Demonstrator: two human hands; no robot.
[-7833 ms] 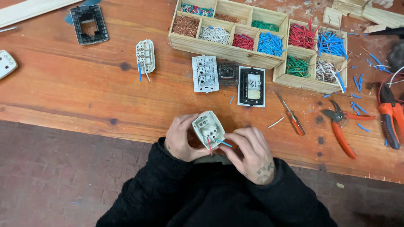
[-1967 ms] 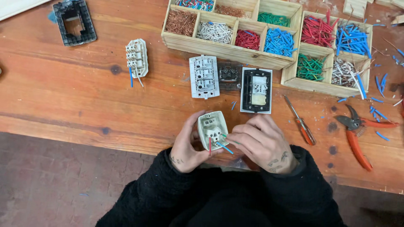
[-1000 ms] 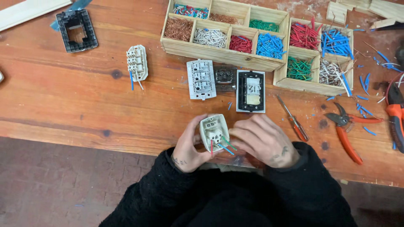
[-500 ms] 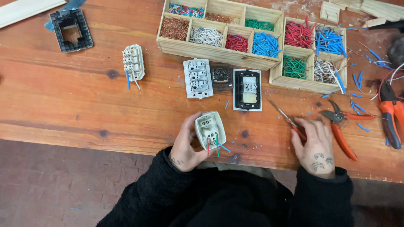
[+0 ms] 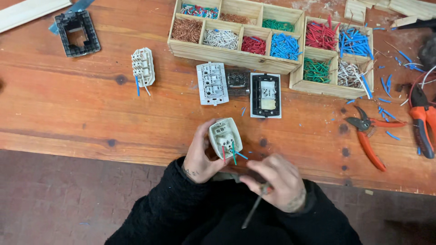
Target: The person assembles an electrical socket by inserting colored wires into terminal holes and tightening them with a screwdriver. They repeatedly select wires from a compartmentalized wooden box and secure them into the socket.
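Note:
My left hand (image 5: 199, 156) holds a small white socket module (image 5: 225, 136) upright over the front edge of the wooden table (image 5: 68, 113). Short red, green and blue wires stick out of the module's lower end. My right hand (image 5: 278, 182), blurred, is just below and right of the module, closed around a thin screwdriver (image 5: 252, 211). The screwdriver's shaft points down and left over my dark sleeves. The two hands are close together and do not touch.
Two wooden compartment trays (image 5: 236, 56) (image 5: 334, 88) of coloured wire pieces stand at the back. In front of them lie a white switch module (image 5: 211, 83) and a black-framed plate (image 5: 265, 95). Another white module (image 5: 142, 67) and a black frame (image 5: 77, 32) lie left. Orange pliers (image 5: 370, 138) and cutters (image 5: 424, 127) lie right.
My right hand left the module, reached right to the screwdriver on the table, and has come back near the module holding it. My left hand kept hold of the module.

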